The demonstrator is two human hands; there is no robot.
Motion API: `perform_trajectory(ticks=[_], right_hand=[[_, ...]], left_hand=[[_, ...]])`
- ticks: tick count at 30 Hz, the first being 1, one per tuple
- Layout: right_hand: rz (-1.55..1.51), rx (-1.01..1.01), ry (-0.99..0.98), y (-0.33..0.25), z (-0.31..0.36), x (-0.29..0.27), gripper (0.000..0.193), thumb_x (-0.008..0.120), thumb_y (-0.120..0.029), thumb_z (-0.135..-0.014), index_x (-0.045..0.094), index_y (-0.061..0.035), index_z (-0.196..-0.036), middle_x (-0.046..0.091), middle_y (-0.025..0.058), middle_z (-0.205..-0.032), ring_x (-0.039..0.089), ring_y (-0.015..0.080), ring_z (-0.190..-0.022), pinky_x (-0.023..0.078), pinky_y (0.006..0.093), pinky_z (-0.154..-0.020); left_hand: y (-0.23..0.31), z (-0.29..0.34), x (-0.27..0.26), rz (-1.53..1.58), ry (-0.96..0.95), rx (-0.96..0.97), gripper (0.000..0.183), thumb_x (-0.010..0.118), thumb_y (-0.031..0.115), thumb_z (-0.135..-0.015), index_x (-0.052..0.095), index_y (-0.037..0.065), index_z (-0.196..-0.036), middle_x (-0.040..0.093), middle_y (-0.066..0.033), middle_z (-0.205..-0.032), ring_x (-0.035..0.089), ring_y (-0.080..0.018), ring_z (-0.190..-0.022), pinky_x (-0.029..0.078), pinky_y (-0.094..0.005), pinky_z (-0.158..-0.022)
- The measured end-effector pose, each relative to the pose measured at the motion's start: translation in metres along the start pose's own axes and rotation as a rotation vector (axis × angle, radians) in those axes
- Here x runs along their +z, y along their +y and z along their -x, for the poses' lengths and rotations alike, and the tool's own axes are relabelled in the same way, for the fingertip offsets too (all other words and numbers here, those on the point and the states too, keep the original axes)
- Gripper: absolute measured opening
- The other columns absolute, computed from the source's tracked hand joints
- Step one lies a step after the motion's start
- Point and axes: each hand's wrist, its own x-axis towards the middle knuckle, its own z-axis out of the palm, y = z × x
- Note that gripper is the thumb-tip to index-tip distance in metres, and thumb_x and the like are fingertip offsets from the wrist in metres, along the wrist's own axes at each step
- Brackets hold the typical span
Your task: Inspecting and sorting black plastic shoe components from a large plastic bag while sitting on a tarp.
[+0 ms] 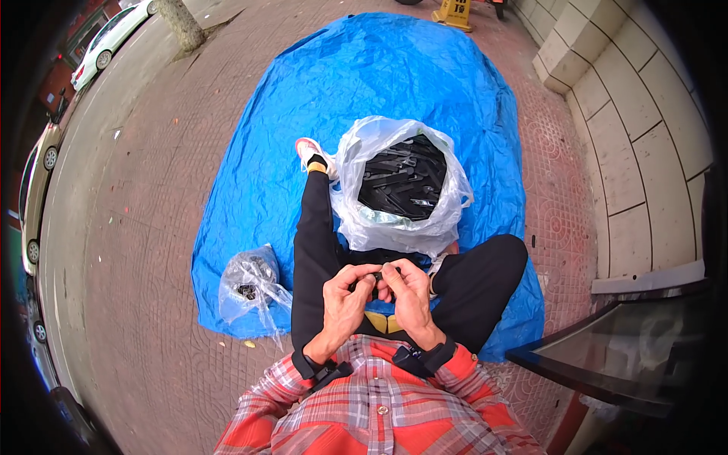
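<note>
Both my hands meet in front of my lap, fingertips close together. My left hand (pixel 346 299) is closed in a pinch, and my right hand (pixel 410 294) pinches from the other side. Between them sits a small black piece (pixel 376 278), mostly covered by my fingers, so its kind is unclear. Just beyond my hands stands a large clear plastic bag (pixel 356 220), its mouth spread wide, full of long, narrow black plastic pieces (pixel 402 174). To the left of my leg lies a smaller clear bag (pixel 254 277) with small dark and metallic-looking bits inside.
A blue tarp (pixel 379 68) lies under me and the bags, on brick paving (pixel 144 220). On the right are a tiled wall (pixel 626 152) and a dark-framed panel (pixel 622 345). Far left, parked cars (pixel 114 38) and a tree trunk (pixel 180 23). A yellow sign (pixel 453 14) stands beyond the tarp.
</note>
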Motion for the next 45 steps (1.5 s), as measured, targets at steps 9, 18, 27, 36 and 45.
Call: perform_trajectory(ticks=[9, 18, 27, 36, 45], right_hand=[[0.026, 0.03, -0.039, -0.005, 0.0, 0.002, 0.025, 0.056, -0.023, -0.088, 0.059, 0.0014, -0.084, 0.058, 0.004, -0.065, 0.053, 0.0077, -0.053, 0.04, 0.0196, -0.047], [0.336, -0.005, -0.014, -0.007, 0.003, 0.003, 0.026, 0.056, -0.024, -0.088, 0.06, 0.0019, -0.088, 0.061, 0.0053, -0.067, 0.057, 0.0086, -0.054, 0.044, 0.0199, -0.047], [0.109, 0.123, -0.031, -0.004, 0.001, 0.002, 0.022, 0.056, -0.019, -0.088, 0.06, 0.0024, -0.087, 0.06, 0.0069, -0.068, 0.056, 0.0094, -0.054, 0.044, 0.0208, -0.047], [0.952, -0.78, -0.043, -0.003, 0.009, 0.014, 0.014, 0.057, -0.006, -0.082, 0.056, 0.0048, -0.091, 0.054, 0.016, -0.076, 0.054, 0.0314, -0.064, 0.044, 0.0371, -0.054], [1.107, -0.897, -0.204, -0.012, 0.015, 0.002, 0.038, 0.06, 0.004, -0.074, 0.052, 0.0065, -0.111, 0.052, 0.0165, -0.1, 0.055, 0.0311, -0.086, 0.047, 0.0371, -0.074]], left_hand=[[0.0, -0.001, -0.005, 0.078, -0.01, -0.062, 0.015, 0.055, 0.004, -0.084, 0.064, -0.001, -0.095, 0.053, -0.0001, -0.074, 0.046, -0.0038, -0.058, 0.038, -0.0193, -0.051], [-0.012, -0.003, -0.01, -0.112, -0.031, 0.038, 0.015, 0.055, 0.006, -0.083, 0.063, 0.0, -0.094, 0.052, -0.0014, -0.073, 0.046, -0.005, -0.059, 0.039, -0.0213, -0.052], [-0.006, -0.002, -0.011, -0.307, -0.003, 0.136, 0.015, 0.055, 0.007, -0.084, 0.062, -0.002, -0.094, 0.057, -0.004, -0.072, 0.051, -0.0061, -0.063, 0.041, -0.0211, -0.055], [-0.009, -0.007, -0.009, -0.406, 0.046, 0.283, 0.016, 0.055, 0.006, -0.083, 0.061, -0.003, -0.095, 0.059, -0.0043, -0.072, 0.05, -0.0069, -0.061, 0.041, -0.0212, -0.055], [0.001, -0.01, -0.027, 0.345, -0.246, -0.168, 0.026, 0.052, 0.013, -0.086, 0.06, -0.003, -0.105, 0.055, -0.0002, -0.069, 0.044, -0.0053, -0.057, 0.033, -0.0179, -0.051]])
